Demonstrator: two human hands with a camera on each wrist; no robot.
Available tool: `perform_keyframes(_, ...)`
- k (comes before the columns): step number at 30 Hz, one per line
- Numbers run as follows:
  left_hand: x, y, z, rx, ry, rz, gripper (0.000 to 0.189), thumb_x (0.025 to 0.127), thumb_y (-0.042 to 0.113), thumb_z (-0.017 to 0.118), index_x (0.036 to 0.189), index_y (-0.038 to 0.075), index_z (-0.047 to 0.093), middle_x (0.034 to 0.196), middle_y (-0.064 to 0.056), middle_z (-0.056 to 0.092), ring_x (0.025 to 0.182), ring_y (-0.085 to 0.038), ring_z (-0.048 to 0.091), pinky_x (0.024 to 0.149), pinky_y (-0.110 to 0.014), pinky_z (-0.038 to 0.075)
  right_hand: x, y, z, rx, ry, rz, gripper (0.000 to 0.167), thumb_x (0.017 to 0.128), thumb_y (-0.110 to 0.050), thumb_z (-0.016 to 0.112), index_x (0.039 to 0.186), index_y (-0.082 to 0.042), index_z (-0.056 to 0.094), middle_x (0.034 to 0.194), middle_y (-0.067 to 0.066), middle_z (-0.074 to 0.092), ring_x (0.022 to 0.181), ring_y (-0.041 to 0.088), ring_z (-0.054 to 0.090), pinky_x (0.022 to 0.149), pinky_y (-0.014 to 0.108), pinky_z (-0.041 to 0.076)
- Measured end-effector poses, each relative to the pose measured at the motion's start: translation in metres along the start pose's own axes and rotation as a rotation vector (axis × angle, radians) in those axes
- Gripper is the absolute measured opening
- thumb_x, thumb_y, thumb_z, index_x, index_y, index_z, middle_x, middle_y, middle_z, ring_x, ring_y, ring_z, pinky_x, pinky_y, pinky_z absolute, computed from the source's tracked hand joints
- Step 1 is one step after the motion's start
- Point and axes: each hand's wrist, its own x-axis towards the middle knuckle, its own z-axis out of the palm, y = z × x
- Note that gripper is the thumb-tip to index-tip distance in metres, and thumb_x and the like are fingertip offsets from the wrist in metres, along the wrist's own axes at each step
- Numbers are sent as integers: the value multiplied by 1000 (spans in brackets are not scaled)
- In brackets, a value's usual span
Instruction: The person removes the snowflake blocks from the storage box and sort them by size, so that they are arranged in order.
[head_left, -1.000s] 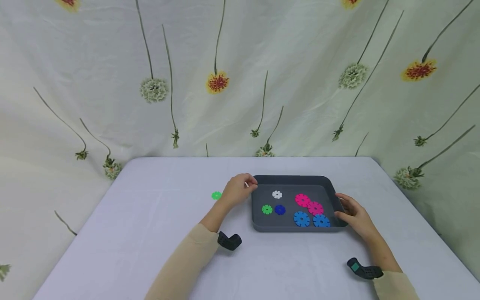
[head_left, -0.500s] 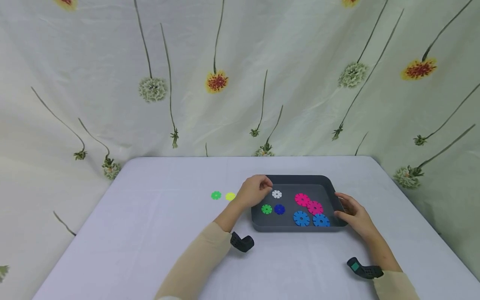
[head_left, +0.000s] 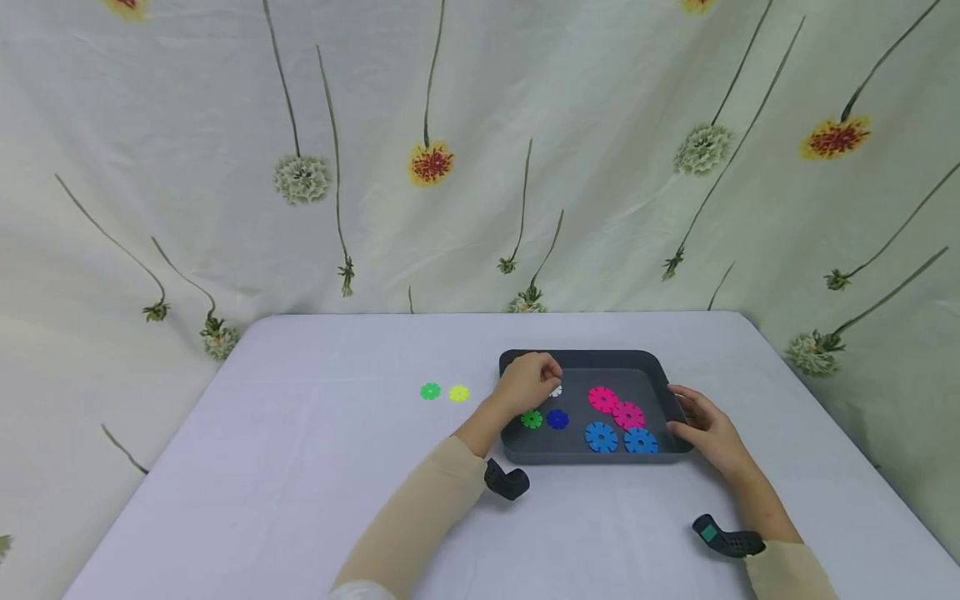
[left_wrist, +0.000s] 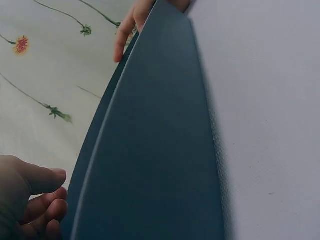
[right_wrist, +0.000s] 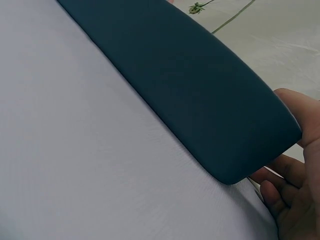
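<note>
A dark grey tray (head_left: 592, 458) stands on the table with notched plastic discs inside. My left hand (head_left: 527, 385) is over its left part, fingers loosely bent and overlapping the white disc (head_left: 556, 391). In the left wrist view, thumb and fingers of the left hand (left_wrist: 37, 195) are apart, with nothing seen between them. Just below lie a green disc (head_left: 532, 419) and a dark blue disc (head_left: 557, 419). At the tray's right end my right hand (head_left: 708, 427) grips the wall; the right wrist view shows thumb and fingers of that right hand (right_wrist: 295, 185) around the corner.
Two pink discs (head_left: 602, 399) and two larger light blue discs (head_left: 601, 437) lie in the tray's right half. Left of the tray, another green disc (head_left: 430, 391) and a yellow disc (head_left: 459, 393) rest on the white table (head_left: 300, 483). A flowered cloth (head_left: 480, 225) hangs behind.
My left hand has moved right from the tray's left rim to over the white disc, uncovering the yellow disc on the table. The right hand has stayed at the tray.
</note>
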Motion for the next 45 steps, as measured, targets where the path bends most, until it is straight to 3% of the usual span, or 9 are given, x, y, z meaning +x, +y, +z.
perform_keyframes(12,12,-3,14,104,-57,-82,7,92,13,68,98,9,67,86,1,60,78,-13,55,71,-27,46,-2,1,0,-10,5,9,59,92,-12,68,144,-3,41,144,29,41,129,45,42,85,7,33)
perform_keyframes(21,10,-10,18,181,-63,-123,21,91,22,70,105,8,67,92,-2,58,83,-16,55,76,-31,47,-1,3,0,3,18,-28,57,91,-8,67,142,-1,43,143,29,42,128,45,42,84,6,34)
perform_keyframes(29,10,-10,20,239,-61,-173,30,88,27,73,105,3,67,97,-8,59,88,-21,57,79,-34,49,0,0,-1,-1,0,-3,58,92,-10,67,144,-2,41,146,27,40,132,45,38,87,7,33)
perform_keyframes(33,11,-13,22,252,-53,-207,30,87,29,74,100,3,67,93,-7,57,86,-19,55,76,-33,48,0,0,-1,-15,-1,5,58,92,-10,67,144,-3,41,146,27,39,133,45,38,102,33,40)
perform_keyframes(36,12,-14,23,257,-57,-221,31,87,30,74,100,3,65,94,-7,56,87,-19,55,77,-33,48,1,0,0,-5,1,11,59,92,-9,66,144,-3,40,147,27,38,133,46,37,104,57,33)
perform_keyframes(40,12,-13,22,243,-55,-216,33,86,29,75,103,5,60,95,-6,58,87,-20,57,78,-33,48,1,1,0,12,3,13,59,92,-8,66,144,-2,40,147,29,38,133,48,35,104,60,30)
perform_keyframes(45,11,-13,22,183,-22,-190,29,87,22,75,104,9,56,89,-5,64,76,-17,58,70,-32,48,1,1,0,13,4,9,59,92,-8,66,144,-1,40,146,29,38,133,48,36,104,60,31)
